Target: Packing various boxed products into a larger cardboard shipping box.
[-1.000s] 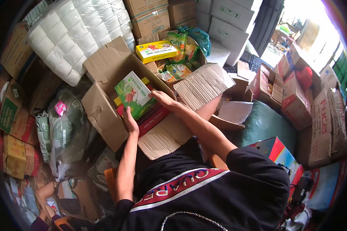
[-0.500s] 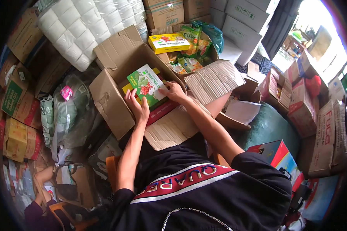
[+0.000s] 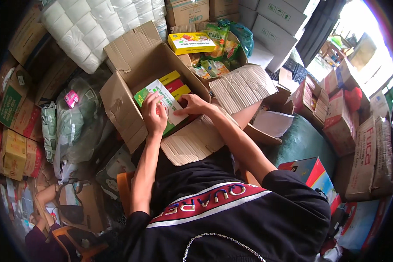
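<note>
Though half-hidden, packet (image 3: 161, 102) seemingly under hands (image 3: 172, 111)

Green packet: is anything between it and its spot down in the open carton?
Nothing visible. Both the left hand and right hand rest on the green packet, already inside the carton. It lies against the yellow and red boxes packed behind it; underneath is hidden.

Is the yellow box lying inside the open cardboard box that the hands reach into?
No, the yellow box rests outside, beyond the far flap of the open cardboard box, on bags of goods.
</note>
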Tool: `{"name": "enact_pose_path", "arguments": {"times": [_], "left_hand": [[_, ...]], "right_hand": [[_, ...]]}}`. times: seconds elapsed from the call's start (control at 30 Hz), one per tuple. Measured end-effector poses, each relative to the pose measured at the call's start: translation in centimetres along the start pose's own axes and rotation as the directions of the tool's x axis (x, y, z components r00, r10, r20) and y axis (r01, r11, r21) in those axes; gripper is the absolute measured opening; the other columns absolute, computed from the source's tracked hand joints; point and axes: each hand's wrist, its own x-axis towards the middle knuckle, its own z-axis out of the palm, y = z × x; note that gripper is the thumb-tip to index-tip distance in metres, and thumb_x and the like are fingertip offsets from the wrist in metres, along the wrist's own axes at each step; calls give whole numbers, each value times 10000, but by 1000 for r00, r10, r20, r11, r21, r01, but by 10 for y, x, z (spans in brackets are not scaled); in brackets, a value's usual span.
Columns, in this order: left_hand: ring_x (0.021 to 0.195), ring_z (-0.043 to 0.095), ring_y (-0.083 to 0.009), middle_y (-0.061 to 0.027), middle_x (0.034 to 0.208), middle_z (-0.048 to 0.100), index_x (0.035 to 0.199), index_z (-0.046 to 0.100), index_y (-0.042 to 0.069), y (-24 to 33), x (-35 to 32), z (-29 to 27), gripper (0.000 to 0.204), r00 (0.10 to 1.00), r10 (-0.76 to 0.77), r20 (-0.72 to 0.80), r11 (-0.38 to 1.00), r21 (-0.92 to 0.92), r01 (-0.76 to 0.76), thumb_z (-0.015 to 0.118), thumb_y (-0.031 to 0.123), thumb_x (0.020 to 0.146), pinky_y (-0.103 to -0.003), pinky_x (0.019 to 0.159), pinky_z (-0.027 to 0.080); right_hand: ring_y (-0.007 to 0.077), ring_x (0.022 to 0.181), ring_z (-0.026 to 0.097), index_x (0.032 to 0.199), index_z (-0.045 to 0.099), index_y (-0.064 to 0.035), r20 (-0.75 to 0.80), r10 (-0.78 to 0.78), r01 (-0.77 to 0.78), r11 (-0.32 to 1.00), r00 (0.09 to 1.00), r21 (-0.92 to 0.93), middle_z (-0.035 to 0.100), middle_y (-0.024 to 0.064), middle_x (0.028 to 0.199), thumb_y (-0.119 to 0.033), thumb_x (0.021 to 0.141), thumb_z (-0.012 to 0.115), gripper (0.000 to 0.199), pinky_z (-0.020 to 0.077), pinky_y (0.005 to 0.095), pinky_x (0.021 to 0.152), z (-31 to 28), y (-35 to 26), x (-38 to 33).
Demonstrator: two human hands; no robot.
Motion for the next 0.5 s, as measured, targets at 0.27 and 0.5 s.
{"name": "enact_pose_path", "arguments": {"times": [0.27, 0.5], "left_hand": [[1316, 531, -416, -175, 1363, 607, 1220, 645, 53, 16, 4, 8, 302, 982, 53, 182, 994, 80, -69, 576, 73, 927, -498, 1115, 422], [1420, 407, -447, -249, 1507, 470, 1379, 548, 15, 15, -10, 24, 437, 947, -50, 316, 996, 88, 23, 565, 211, 989, -527, 1192, 323]], "right_hand": [[235, 863, 711, 1022, 686, -1, 98, -22, 34, 991, 995, -129, 738, 134, 946, -492, 705, 879, 616, 551, 354, 802, 0, -5, -2], [268, 874, 718, 1052, 705, -19, 90, -110, 115, 992, 990, -49, 746, 161, 958, -426, 764, 819, 511, 553, 371, 819, 3, 1, 1]]}}
